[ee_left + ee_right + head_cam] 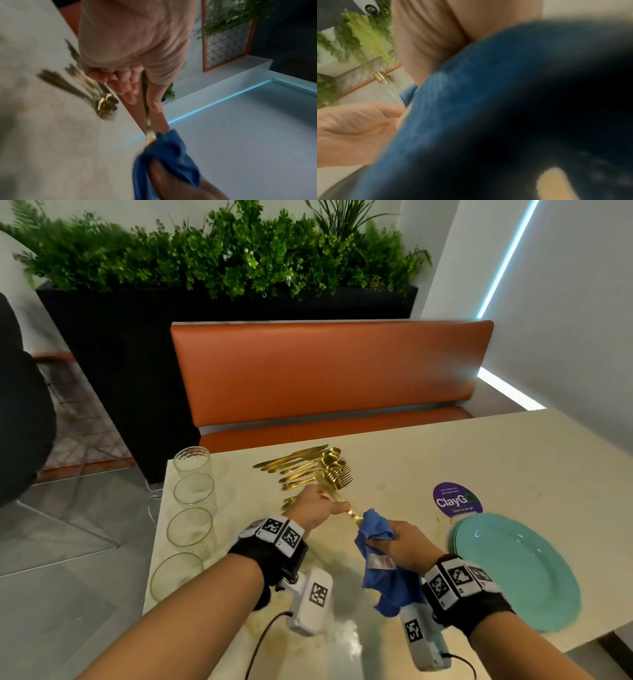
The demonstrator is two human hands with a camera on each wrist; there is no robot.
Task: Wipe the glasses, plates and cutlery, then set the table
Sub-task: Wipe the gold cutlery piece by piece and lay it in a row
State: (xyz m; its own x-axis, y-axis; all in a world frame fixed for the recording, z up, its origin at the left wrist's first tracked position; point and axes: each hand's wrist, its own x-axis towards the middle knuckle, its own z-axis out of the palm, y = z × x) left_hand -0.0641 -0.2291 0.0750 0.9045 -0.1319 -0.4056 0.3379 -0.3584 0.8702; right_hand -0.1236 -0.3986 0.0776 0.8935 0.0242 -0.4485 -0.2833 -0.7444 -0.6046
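4 glasses [195, 493] line the counter [445, 450]; left hand [317, 506] grips 1 gold utensil [352, 514], right hand [399, 541] clutches 1 blue cloth [380, 546].

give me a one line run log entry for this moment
step: wiping cutlery | left hand: holds gold cutlery piece | right hand: grips blue cloth round its tip | glasses, plates: on table

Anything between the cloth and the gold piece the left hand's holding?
Nothing visible. The blue cloth in the right hand already wraps one end of the gold piece gripped by the left hand.
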